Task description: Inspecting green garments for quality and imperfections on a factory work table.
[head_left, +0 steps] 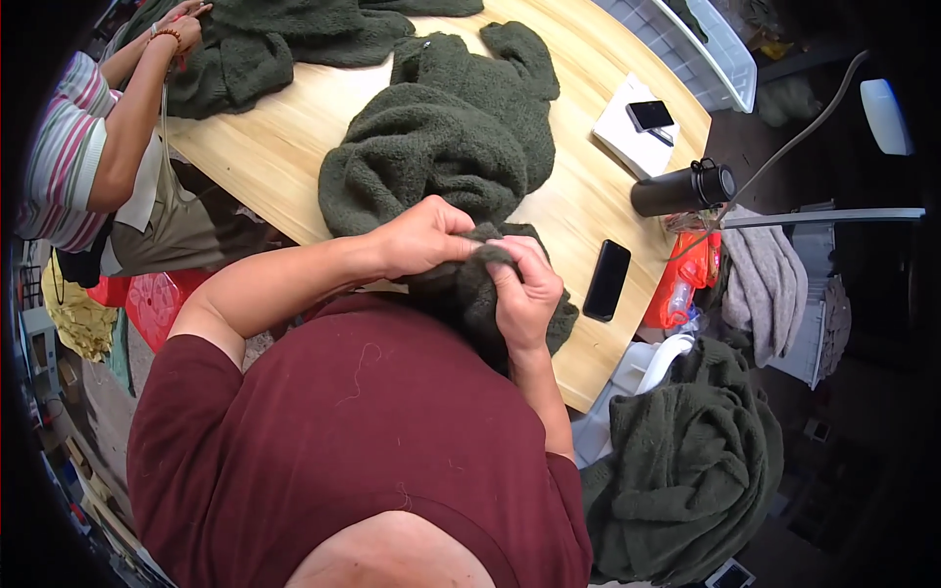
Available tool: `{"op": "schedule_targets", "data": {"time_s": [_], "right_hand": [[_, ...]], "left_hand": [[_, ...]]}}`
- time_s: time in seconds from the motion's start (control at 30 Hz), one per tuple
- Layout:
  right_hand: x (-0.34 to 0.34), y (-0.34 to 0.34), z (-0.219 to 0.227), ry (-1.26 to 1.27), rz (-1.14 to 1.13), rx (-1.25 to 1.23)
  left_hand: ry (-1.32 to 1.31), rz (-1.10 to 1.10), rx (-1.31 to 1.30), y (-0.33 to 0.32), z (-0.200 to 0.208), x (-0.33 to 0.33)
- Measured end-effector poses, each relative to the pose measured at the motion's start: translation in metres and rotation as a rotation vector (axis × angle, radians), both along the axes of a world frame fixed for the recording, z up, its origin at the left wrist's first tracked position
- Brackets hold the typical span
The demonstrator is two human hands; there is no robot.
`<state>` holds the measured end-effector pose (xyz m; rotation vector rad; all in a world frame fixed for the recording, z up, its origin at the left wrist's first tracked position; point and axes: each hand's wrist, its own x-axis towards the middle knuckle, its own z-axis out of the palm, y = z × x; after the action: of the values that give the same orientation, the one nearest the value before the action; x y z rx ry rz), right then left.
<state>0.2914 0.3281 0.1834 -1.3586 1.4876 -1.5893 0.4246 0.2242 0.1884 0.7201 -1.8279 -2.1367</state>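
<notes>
A dark green fuzzy knit garment [436, 137] lies bunched on the wooden table, and its near part hangs over the edge against my body. My left hand [428, 236] pinches a fold of the knit between thumb and fingers. Close beside it, my right hand [527, 291] grips the same fold, thumb on top. The two hands almost touch at the pinched cloth. What lies under the fingertips is too small to make out.
A black phone [607, 280], a black bottle [683, 189] and a white box [632, 125] with another phone stand along the table's right side. More green knitwear [686, 470] is heaped at lower right. Across the left corner, a person in a striped shirt [69, 157] handles another green garment [235, 59].
</notes>
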Motion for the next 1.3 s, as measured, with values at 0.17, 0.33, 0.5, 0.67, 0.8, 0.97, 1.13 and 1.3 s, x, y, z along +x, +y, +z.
{"op": "schedule_targets", "data": {"time_s": [0.17,0.33,0.5,0.67,0.8,0.97,1.13,1.3], "right_hand": [[-0.009,0.005,0.008,0.326,-0.072,-0.128],[-0.006,0.013,0.011,0.464,-0.146,-0.262],[-0.009,0.012,0.004,0.631,-0.175,-0.391],[-0.003,0.011,0.002,0.794,-0.204,-0.323],[-0.001,0.007,0.002,0.686,-0.179,-0.285],[-0.011,0.003,0.014,0.323,-0.041,-0.071],[-0.018,0.002,0.008,0.034,0.114,0.04],[-0.007,0.007,-0.002,-0.087,-0.036,0.258]], "left_hand": [[0.077,0.11,0.249,0.004,0.007,-0.01],[0.101,0.118,0.295,0.005,0.009,-0.016],[0.133,0.108,0.375,0.012,0.012,-0.02],[0.173,0.171,0.194,0.014,0.006,-0.012],[0.13,0.222,-0.118,0.02,0.007,-0.009],[0.138,0.245,-0.275,0.019,0.005,-0.004],[0.174,0.201,-0.519,0.019,0.007,-0.002],[0.158,0.303,-0.755,0.02,0.0,-0.003]]}}
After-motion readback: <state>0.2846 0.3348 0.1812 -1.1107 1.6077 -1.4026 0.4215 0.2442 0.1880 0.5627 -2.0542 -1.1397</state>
